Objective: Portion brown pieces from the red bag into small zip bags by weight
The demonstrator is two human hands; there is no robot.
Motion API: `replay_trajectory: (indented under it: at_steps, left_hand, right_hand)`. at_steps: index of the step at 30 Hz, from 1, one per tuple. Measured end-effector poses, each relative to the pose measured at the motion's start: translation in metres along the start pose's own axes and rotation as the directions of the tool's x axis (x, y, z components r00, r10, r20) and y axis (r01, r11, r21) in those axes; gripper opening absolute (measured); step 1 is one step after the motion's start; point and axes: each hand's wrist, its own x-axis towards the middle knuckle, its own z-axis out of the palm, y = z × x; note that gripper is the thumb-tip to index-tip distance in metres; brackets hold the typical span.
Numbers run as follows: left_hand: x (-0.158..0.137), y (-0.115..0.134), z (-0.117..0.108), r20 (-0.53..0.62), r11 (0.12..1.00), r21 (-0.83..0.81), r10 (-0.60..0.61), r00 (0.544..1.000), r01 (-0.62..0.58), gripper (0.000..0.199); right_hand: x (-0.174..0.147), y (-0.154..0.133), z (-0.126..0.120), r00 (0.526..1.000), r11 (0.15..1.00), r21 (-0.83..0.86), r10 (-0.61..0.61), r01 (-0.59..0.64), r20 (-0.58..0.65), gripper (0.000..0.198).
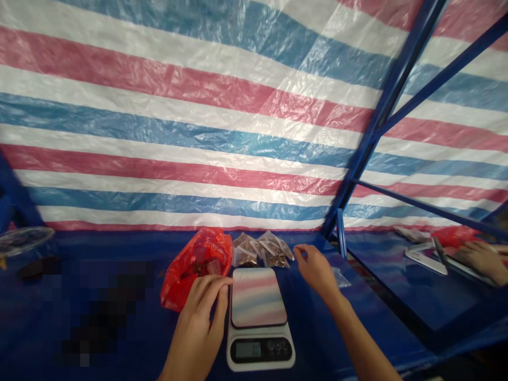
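Observation:
A white kitchen scale [260, 296] with a shiny square plate lies in front of me, its display lit. My left hand [202, 312] is at the scale's left edge, thumb and forefinger curled together; whether anything is between them I cannot make out. Beside that hand, a red plastic bag [190, 264] sits open with dark brown bits and a scoop-like clear piece inside. My right hand [315, 267] hovers right of the scale, fingers bent and slightly apart, with nothing visible in them. Close by are several small clear bags [273, 251] filled with brown dried pieces.
An unfilled clear bag [340, 277] lies behind my right wrist. On the right, past a blue metal frame [357, 164], another person's hand [482, 259] is near a white device [426, 259]. A clear round container [24, 238] stands far left. Striped sheeting [198, 121] hangs behind.

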Motion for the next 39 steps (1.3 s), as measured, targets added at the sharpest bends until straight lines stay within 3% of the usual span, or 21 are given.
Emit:
replay_trajectory:
  at_steps: [3,5,8,11,14,16,18,22,25,30,35,37,39]
  left_hand:
    - [-0.002,0.006,-0.013,0.016,0.986,0.001,0.167,0.986,-0.167,0.022]
    - [-0.003,0.009,-0.019,0.023,0.971,-0.001,0.240,0.970,-0.240,0.024]
    - [-0.002,0.012,-0.023,0.016,0.960,-0.006,0.281,0.960,-0.281,0.024]
    - [0.000,0.014,-0.021,0.010,0.957,-0.011,0.291,0.957,-0.291,0.023]
    - [0.000,0.018,-0.017,0.028,0.941,0.037,0.335,0.942,-0.336,0.024]
    - [-0.004,0.023,-0.012,0.041,0.911,0.124,0.391,0.919,-0.393,0.023]
    - [-0.008,0.030,-0.005,0.061,0.880,0.212,0.422,0.905,-0.425,0.033]
    - [-0.017,0.040,0.013,0.110,0.924,0.177,0.324,0.939,-0.340,0.081]
    - [-0.018,0.040,0.019,0.141,0.974,0.027,0.219,0.966,-0.224,0.081]
    - [-0.015,0.029,0.009,0.176,0.979,-0.065,0.201,0.964,-0.193,0.062]
    - [-0.014,0.028,-0.004,0.175,0.978,-0.100,0.199,0.964,-0.184,0.049]
    - [-0.015,0.028,-0.009,0.151,0.990,-0.106,0.110,0.983,-0.094,0.038]
    - [-0.016,0.025,-0.015,0.061,0.994,-0.094,-0.055,0.997,0.060,0.029]
  right_hand:
    - [-0.012,0.034,-0.017,0.986,0.922,-0.367,0.156,-0.124,0.058,0.031]
    - [-0.016,0.049,-0.021,0.967,0.896,-0.415,0.226,-0.159,0.116,0.029]
    - [-0.017,0.060,-0.018,0.952,0.916,-0.344,0.270,-0.207,0.147,0.023]
    - [-0.017,0.056,-0.020,0.953,0.949,-0.172,0.285,-0.266,0.099,0.020]
    - [-0.030,0.033,-0.031,0.958,0.937,0.211,0.252,-0.277,0.138,0.022]
    - [-0.046,0.006,-0.040,0.959,0.821,0.525,0.093,-0.225,0.266,0.036]
    - [-0.066,-0.026,-0.046,0.932,0.675,0.697,-0.039,-0.242,0.361,0.043]
    - [-0.097,-0.080,-0.049,0.845,0.463,0.806,-0.194,-0.369,0.498,0.040]
    - [-0.104,-0.100,-0.046,0.790,0.409,0.805,-0.264,-0.429,0.554,0.042]
    - [-0.100,-0.106,-0.040,0.841,0.385,0.830,-0.203,-0.402,0.501,0.045]
    - [-0.101,-0.117,-0.044,0.853,0.404,0.822,-0.163,-0.401,0.496,0.042]
    - [-0.102,-0.123,-0.047,0.856,0.420,0.813,-0.140,-0.403,0.497,0.040]
    - [-0.099,-0.125,-0.047,0.872,0.457,0.806,-0.118,-0.377,0.475,0.037]
